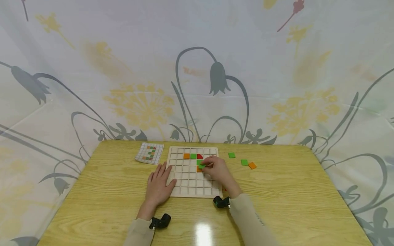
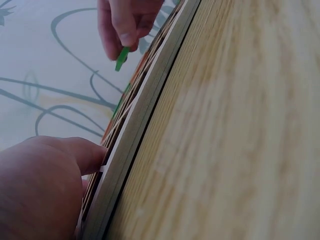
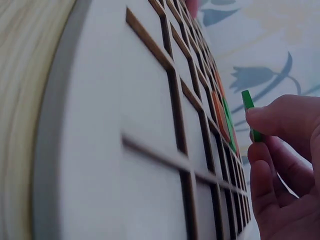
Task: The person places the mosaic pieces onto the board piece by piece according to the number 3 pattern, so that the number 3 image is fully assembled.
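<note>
A pale wooden grid board [image 1: 184, 188] lies on the table, with an orange tile [image 1: 186, 156], a green tile [image 1: 193, 156] and a red rounded tile [image 1: 199, 156] along an upper row. Below the red one sit another green tile and an orange tile [image 1: 198, 168]. My right hand [image 1: 218, 169] pinches a loose green square tile [image 3: 248, 101] between thumb and fingers, just above the board. In the left wrist view this tile [image 2: 121, 58] hangs clear of the board's surface. My left hand [image 1: 159, 184] rests on the board's left edge, fingers straight and spread.
A paper card [image 1: 149, 153] printed with a coloured grid pattern lies left of the board. To the right are green tiles [image 1: 232, 155] [image 1: 244, 162] and an orange tile [image 1: 252, 165]. A bit of red shows beside the board under the right wrist. A patterned curtain [image 1: 197, 102] hangs behind the table.
</note>
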`<move>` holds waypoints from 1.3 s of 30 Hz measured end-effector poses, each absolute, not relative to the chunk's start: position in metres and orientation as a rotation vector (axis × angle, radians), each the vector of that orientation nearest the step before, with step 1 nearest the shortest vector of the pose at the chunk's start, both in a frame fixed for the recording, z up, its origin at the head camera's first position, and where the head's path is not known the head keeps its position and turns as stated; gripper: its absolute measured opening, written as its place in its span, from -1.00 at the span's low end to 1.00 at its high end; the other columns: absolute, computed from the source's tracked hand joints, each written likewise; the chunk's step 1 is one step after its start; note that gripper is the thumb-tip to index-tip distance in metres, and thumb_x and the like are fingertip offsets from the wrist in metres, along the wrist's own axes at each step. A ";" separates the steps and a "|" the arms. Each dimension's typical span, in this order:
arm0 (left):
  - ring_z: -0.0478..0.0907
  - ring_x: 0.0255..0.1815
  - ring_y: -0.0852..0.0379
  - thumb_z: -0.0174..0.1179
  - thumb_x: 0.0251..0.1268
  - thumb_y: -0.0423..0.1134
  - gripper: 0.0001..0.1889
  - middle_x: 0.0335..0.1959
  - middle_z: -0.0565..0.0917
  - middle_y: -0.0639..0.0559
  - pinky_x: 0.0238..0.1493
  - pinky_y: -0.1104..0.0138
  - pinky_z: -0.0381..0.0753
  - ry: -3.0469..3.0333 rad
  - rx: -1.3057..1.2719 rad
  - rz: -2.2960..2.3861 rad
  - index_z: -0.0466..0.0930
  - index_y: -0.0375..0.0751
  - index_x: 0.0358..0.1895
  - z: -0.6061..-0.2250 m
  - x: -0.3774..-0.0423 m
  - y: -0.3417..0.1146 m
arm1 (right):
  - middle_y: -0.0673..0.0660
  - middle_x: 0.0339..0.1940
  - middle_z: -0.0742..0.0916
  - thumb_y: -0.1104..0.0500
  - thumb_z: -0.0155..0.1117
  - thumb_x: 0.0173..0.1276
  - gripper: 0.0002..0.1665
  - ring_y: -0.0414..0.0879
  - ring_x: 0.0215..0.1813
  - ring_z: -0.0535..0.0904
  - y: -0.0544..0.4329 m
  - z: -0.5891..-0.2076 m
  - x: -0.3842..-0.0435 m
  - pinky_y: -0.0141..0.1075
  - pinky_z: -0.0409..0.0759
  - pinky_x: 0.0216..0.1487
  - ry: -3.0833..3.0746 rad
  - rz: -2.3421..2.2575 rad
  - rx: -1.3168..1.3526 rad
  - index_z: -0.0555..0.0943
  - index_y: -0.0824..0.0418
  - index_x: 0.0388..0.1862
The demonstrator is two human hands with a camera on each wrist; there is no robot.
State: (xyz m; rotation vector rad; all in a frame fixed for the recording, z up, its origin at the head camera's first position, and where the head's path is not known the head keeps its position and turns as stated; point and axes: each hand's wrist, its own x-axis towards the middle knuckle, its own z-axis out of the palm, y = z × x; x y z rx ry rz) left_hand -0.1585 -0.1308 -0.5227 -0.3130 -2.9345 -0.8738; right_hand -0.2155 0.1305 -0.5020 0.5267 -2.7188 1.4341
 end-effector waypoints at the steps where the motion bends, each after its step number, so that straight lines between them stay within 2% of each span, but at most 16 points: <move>1: -0.07 0.58 -0.22 0.12 0.48 -0.07 -0.37 0.58 0.11 -0.21 0.44 -0.21 -0.11 -2.933 -0.313 -0.877 0.26 -0.23 0.52 -0.523 -0.159 -0.131 | 0.04 -0.18 0.71 0.41 0.37 0.21 -0.80 -0.10 -0.22 0.60 0.127 -0.503 -0.216 -0.24 0.61 -0.18 -2.717 1.440 0.536 0.78 0.20 -0.22; 7: -0.07 0.59 -0.21 0.11 0.49 -0.05 -0.37 0.58 0.11 -0.19 0.45 -0.20 -0.11 -2.935 -0.315 -0.869 0.25 -0.21 0.52 -0.526 -0.160 -0.132 | 0.05 -0.16 0.70 0.38 0.43 0.21 -0.83 -0.11 -0.21 0.56 0.111 -0.506 -0.218 -0.26 0.57 -0.17 -2.726 1.468 0.567 0.78 0.22 -0.22; 14: -0.08 0.59 -0.20 0.11 0.49 -0.04 -0.37 0.58 0.10 -0.19 0.45 -0.20 -0.11 -2.941 -0.299 -0.867 0.26 -0.19 0.52 -0.526 -0.161 -0.131 | 0.11 -0.09 0.72 0.41 0.40 0.19 -0.82 0.02 -0.05 0.61 0.101 -0.508 -0.217 -0.18 0.57 -0.03 -2.726 1.508 0.590 0.78 0.26 -0.23; 19: -0.08 0.59 -0.22 0.11 0.49 -0.04 -0.37 0.57 0.11 -0.21 0.44 -0.21 -0.11 -2.942 -0.301 -0.863 0.26 -0.20 0.52 -0.524 -0.160 -0.132 | 0.10 -0.07 0.71 0.39 0.40 0.22 -0.84 0.06 0.01 0.59 0.095 -0.511 -0.218 -0.16 0.57 0.00 -2.747 1.516 0.558 0.79 0.25 -0.23; 39: -0.06 0.58 -0.23 0.12 0.48 -0.05 -0.37 0.57 0.13 -0.23 0.42 -0.22 -0.09 -2.912 -0.324 -0.875 0.27 -0.22 0.51 -0.528 -0.160 -0.132 | 0.08 -0.06 0.71 0.34 0.41 0.23 -0.87 0.12 0.12 0.58 0.102 -0.513 -0.217 -0.01 0.50 0.20 -2.741 1.516 0.516 0.80 0.23 -0.24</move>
